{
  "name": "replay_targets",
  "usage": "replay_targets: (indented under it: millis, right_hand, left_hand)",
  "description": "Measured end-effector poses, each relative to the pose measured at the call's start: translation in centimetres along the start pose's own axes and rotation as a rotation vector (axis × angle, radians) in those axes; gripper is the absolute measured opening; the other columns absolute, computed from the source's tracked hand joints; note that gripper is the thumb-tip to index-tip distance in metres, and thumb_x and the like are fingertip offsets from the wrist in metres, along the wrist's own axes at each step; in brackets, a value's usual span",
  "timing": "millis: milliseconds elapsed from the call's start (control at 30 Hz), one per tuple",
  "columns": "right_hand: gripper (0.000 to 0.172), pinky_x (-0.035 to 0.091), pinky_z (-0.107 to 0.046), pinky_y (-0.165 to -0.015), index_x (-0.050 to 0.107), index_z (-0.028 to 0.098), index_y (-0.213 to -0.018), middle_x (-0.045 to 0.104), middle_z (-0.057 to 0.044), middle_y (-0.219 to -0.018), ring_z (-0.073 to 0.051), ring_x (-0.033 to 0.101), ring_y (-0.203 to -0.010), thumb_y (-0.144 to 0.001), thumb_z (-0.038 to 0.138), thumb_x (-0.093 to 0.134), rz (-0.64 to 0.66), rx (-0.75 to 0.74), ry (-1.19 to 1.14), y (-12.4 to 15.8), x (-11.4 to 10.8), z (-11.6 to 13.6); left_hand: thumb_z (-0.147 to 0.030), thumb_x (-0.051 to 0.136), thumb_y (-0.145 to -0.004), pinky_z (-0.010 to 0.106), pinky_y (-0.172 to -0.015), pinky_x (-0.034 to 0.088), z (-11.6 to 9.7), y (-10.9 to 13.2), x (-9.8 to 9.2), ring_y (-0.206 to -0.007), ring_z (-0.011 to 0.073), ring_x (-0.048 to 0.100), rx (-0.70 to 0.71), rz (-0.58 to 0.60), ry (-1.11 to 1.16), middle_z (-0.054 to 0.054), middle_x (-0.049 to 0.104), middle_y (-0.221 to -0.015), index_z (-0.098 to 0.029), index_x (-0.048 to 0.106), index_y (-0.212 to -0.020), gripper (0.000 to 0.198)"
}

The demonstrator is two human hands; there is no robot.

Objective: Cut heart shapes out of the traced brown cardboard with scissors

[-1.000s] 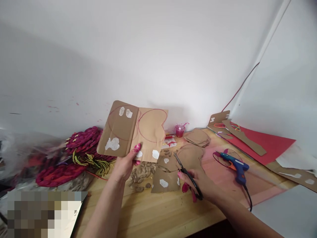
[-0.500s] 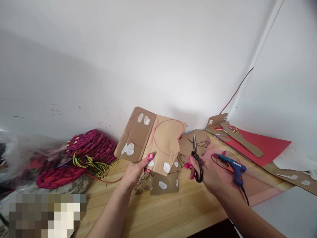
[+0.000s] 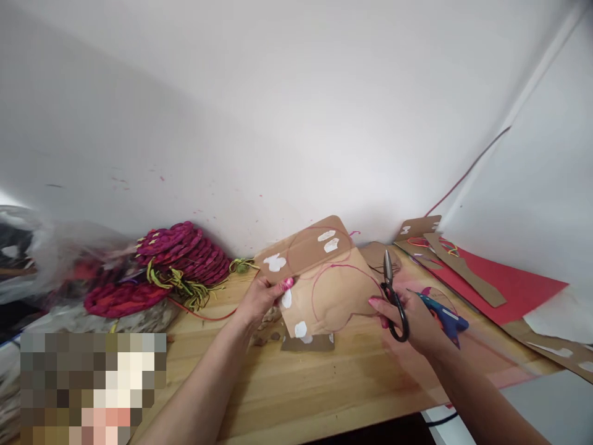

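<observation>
My left hand (image 3: pixel 264 300) grips the left edge of a brown cardboard piece (image 3: pixel 327 287) marked with red drawn circles and white patches, holding it tilted above the wooden table (image 3: pixel 324 389). My right hand (image 3: pixel 410 318) is closed on black-handled scissors (image 3: pixel 393 296), blades pointing up, right at the cardboard's right edge. A fingertip of that hand touches the cardboard.
Pink woven mats with yellow-green strands (image 3: pixel 178 262) lie at the back left. A blue glue gun (image 3: pixel 447 315) rests behind my right hand. Red paper (image 3: pixel 514 284) and cardboard strips (image 3: pixel 463 262) sit at the right. Cardboard scraps (image 3: pixel 308 343) and small brown bits lie under the held piece.
The cardboard has been lowered and turned flatter, towards the scissors. My right hand has moved the scissors right, against the cardboard's right edge. The camera has shifted.
</observation>
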State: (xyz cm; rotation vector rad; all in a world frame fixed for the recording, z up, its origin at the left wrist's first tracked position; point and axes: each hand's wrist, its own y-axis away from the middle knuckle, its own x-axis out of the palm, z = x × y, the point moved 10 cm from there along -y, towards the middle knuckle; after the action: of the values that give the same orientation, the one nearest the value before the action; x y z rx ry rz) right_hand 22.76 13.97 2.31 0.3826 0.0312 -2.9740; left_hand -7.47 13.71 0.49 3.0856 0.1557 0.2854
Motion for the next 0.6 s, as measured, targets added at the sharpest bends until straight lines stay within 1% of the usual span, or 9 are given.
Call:
replay_targets:
  millis: [33,100,167,200,300,367,433,500,600]
  right_hand:
    - [0.049,0.032,-0.024,-0.044,0.054,0.021,-0.065,0.057,0.001,-0.050,-0.012,0.047,-0.045,-0.066,0.061,0.082,0.011,0.004,0.032,0.4,0.5,-0.3]
    - [0.048,0.034,-0.026,-0.045,0.056,0.021,-0.064,0.058,0.000,-0.050,-0.012,0.046,-0.046,-0.068,0.062,0.080,0.039,0.008,0.084,0.8,1.4,-0.8]
    - [0.049,0.034,-0.027,-0.046,0.057,0.021,-0.063,0.057,0.000,-0.050,-0.013,0.045,-0.046,-0.070,0.066,0.076,0.018,-0.010,0.080,0.7,1.3,-1.1]
    - [0.051,0.033,-0.027,-0.045,0.058,0.022,-0.063,0.056,0.000,-0.051,-0.014,0.044,-0.046,-0.071,0.070,0.073,-0.022,-0.024,0.064,0.6,0.7,-1.0]
    - [0.055,0.030,-0.029,-0.044,0.059,0.023,-0.064,0.057,-0.002,-0.053,-0.014,0.041,-0.046,-0.074,0.076,0.067,-0.122,-0.054,0.039,0.1,-0.7,-0.3]
    - [0.054,0.033,-0.029,-0.045,0.057,0.024,-0.063,0.056,-0.001,-0.054,-0.015,0.042,-0.048,-0.071,0.075,0.072,-0.135,-0.060,0.023,-0.3,-0.9,0.3]
    - [0.052,0.037,-0.029,-0.047,0.053,0.025,-0.062,0.054,0.001,-0.055,-0.015,0.046,-0.050,-0.067,0.070,0.078,-0.136,-0.062,-0.021,-0.5,-0.8,0.6]
    - [0.049,0.039,-0.030,-0.046,0.051,0.026,-0.063,0.052,0.002,-0.057,-0.016,0.048,-0.050,-0.066,0.064,0.081,-0.143,-0.056,-0.026,-0.7,-0.6,0.4]
    - [0.042,0.039,-0.032,-0.046,0.054,0.027,-0.072,0.053,0.001,-0.060,-0.017,0.050,-0.051,-0.076,0.066,0.071,-0.171,-0.089,0.093,-1.0,-0.8,0.1]
  left_hand:
    - [-0.065,0.091,-0.051,0.024,-0.049,0.040,0.2,-0.2,-0.5,-0.052,0.0131,0.053,-0.003,-0.066,0.036,0.004,0.068,-0.063,-0.014,0.074,-0.074,0.059]
    - [-0.071,0.086,-0.054,0.027,-0.053,0.046,0.4,-0.3,-1.2,-0.055,0.0152,0.058,0.011,-0.159,0.121,0.005,0.069,-0.063,-0.015,0.072,-0.072,0.060]
    - [-0.067,0.087,-0.059,0.029,-0.060,0.051,0.1,-0.2,-1.4,-0.063,0.0180,0.064,0.057,-0.192,0.172,0.007,0.074,-0.072,-0.015,0.075,-0.083,0.059]
    - [-0.064,0.087,-0.060,0.029,-0.063,0.051,0.0,-0.1,-1.4,-0.066,0.0187,0.066,0.075,-0.195,0.174,0.007,0.075,-0.076,-0.015,0.075,-0.088,0.058]
    - [-0.059,0.088,-0.064,0.029,-0.066,0.051,-0.4,0.3,-0.7,-0.069,0.0181,0.067,0.086,-0.137,0.144,0.007,0.076,-0.083,-0.014,0.076,-0.096,0.056]
    - [-0.059,0.087,-0.064,0.027,-0.064,0.049,-0.6,0.4,0.3,-0.067,0.0163,0.064,0.084,-0.048,0.105,0.006,0.074,-0.082,-0.014,0.076,-0.093,0.055]
    - [-0.062,0.086,-0.063,0.025,-0.060,0.044,-0.6,0.5,1.0,-0.064,0.0141,0.059,0.083,0.024,0.032,0.004,0.070,-0.076,-0.014,0.074,-0.085,0.054]
    - [-0.067,0.084,-0.063,0.025,-0.054,0.037,-0.3,0.4,1.1,-0.059,0.0120,0.052,0.053,0.039,-0.047,0.002,0.064,-0.069,-0.015,0.068,-0.075,0.056]
    - [-0.075,0.076,-0.066,0.024,-0.050,0.030,0.1,0.1,0.8,-0.054,0.0100,0.044,0.024,0.032,-0.110,-0.002,0.054,-0.063,-0.018,0.059,-0.071,0.060]
